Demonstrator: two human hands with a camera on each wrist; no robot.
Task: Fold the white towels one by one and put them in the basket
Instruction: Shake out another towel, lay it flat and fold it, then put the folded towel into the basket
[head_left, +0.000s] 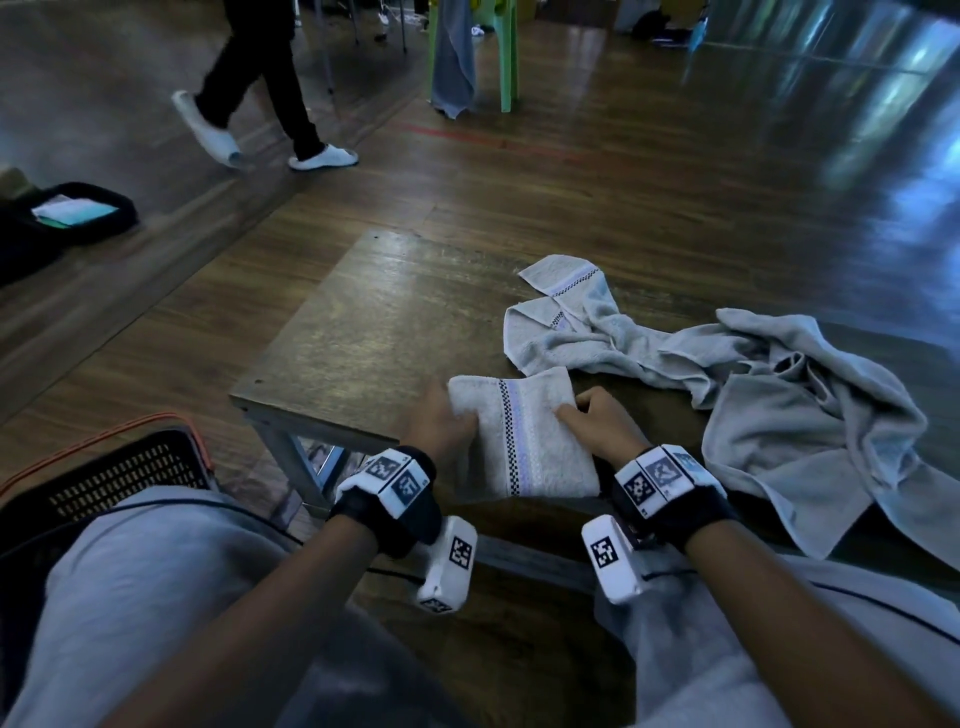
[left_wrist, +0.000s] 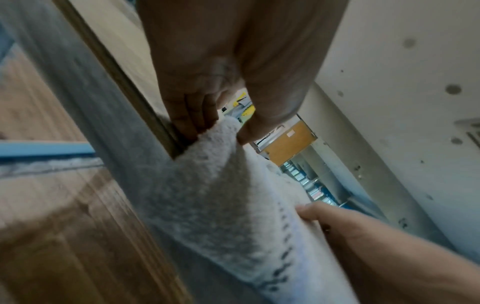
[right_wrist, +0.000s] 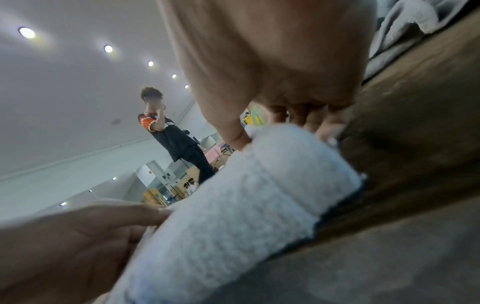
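Folded towel (head_left: 522, 434) between both hands; left hand (head_left: 440, 427) and right hand (head_left: 602, 426) each pinching its sides.

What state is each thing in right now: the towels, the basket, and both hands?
folded towel: folded, lying on the table, held at both sides
loose towels: unfolded, crumpled on the table
basket: on the floor; contents hidden
left hand: pinches the folded towel's left edge
right hand: grips its right edge

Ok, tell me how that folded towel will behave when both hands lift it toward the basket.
The folded towel is soft terry, so it will probably sag between the left hand and right hand. Its stacked layers may slip open. It looks light; its nap suggests little slipping.
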